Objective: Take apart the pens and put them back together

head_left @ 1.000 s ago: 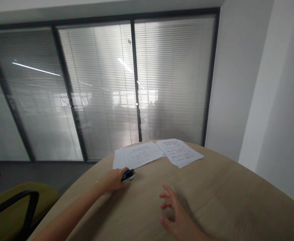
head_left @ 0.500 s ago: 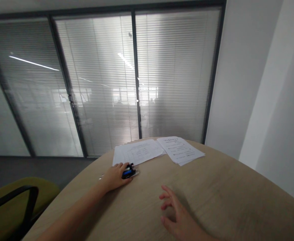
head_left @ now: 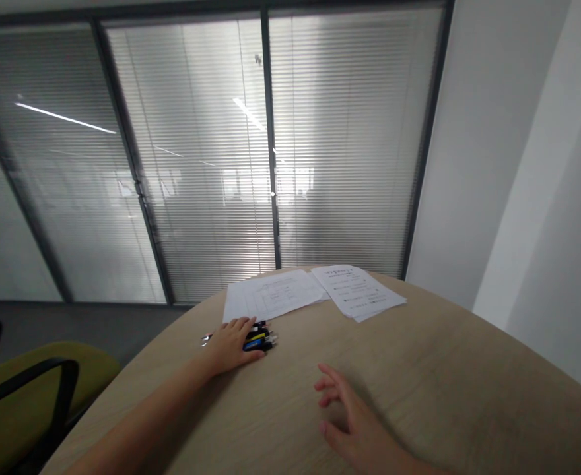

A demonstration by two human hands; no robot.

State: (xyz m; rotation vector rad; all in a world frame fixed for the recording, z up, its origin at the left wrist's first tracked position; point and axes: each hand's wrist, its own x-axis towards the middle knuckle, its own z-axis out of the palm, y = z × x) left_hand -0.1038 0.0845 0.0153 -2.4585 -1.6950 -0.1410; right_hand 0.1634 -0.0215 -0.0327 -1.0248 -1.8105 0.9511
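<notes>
My left hand [head_left: 231, 343] reaches out over the round wooden table [head_left: 444, 369] and lies flat on a small bunch of pens [head_left: 261, 336], fingers spread over them. The pens are black, blue and yellow, and their tips stick out to the right of my fingers. My right hand [head_left: 350, 415] hovers low over the table nearer to me, fingers apart and holding nothing. Two stacks of printed paper lie at the far edge: one [head_left: 271, 298] just beyond the pens, the other [head_left: 362, 290] to its right.
A yellow-green office chair with black armrests [head_left: 28, 402] stands at the lower left beside the table. Glass partitions with shut blinds [head_left: 271, 152] run behind the table. A white wall [head_left: 528, 165] stands on the right.
My left hand has gone from gripping the pens to lying flat on them, and the pens now lie fanned out on the table. My right hand has barely moved.
</notes>
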